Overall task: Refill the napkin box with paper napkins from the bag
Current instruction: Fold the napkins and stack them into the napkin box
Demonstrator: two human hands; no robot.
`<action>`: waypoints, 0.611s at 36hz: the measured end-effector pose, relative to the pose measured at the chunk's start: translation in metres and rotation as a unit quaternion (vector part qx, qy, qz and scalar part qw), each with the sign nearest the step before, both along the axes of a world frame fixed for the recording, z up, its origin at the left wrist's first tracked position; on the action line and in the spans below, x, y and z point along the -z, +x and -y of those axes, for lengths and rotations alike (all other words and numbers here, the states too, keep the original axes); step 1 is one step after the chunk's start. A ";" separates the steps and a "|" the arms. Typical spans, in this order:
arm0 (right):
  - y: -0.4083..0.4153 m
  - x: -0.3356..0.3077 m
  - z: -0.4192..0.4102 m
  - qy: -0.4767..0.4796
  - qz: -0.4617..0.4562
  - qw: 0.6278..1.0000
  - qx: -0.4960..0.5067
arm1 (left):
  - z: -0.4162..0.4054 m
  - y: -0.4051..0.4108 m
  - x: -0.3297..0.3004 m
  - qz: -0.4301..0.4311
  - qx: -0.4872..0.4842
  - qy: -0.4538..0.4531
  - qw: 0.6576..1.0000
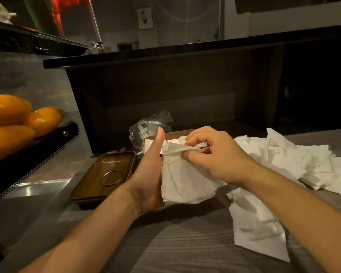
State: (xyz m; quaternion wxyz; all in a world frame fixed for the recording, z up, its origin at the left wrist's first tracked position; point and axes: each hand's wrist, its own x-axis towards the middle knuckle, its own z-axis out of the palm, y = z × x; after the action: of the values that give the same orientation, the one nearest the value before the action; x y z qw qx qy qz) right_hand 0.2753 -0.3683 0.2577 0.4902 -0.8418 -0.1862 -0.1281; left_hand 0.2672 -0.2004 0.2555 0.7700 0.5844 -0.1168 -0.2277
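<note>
A stack of white paper napkins (185, 180) stands upright in my left hand (149, 174), cupped from the left with the thumb raised. My right hand (213, 152) pinches the top edge of this stack between thumb and fingers. Right behind my hands sits the brown napkin box (154, 139), open on top, with white napkins showing inside. A crumpled clear plastic bag (146, 125) lies behind the box. Loose white napkins (295, 162) are heaped on the table to the right, and more napkins (258, 227) lie nearer, under my right forearm.
A brown rectangular tray (106, 174) with a metal ring in it sits left of my hands. A black perforated basket (37, 154) holding orange fruit (10, 123) fills the left. A dark counter (165, 56) rises behind the grey wood table (175, 243).
</note>
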 end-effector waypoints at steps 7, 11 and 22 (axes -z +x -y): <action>-0.005 0.000 0.001 -0.052 0.127 0.991 0.000 | 0.000 0.001 0.004 -0.017 0.026 -0.047 0.998; -0.005 0.001 -0.001 -0.075 0.140 0.987 0.007 | 0.000 0.001 0.003 -0.027 0.028 -0.038 0.998; -0.007 -0.001 -0.001 -0.088 0.164 0.983 0.000 | -0.002 0.002 0.005 -0.037 0.020 -0.006 0.999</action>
State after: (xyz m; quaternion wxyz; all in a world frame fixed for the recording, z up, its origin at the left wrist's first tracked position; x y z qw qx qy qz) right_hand 0.2679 -0.3669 0.2587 0.3771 -0.8492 -0.2748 -0.2472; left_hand 0.2694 -0.1988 0.2506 0.7729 0.5682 -0.1009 -0.2637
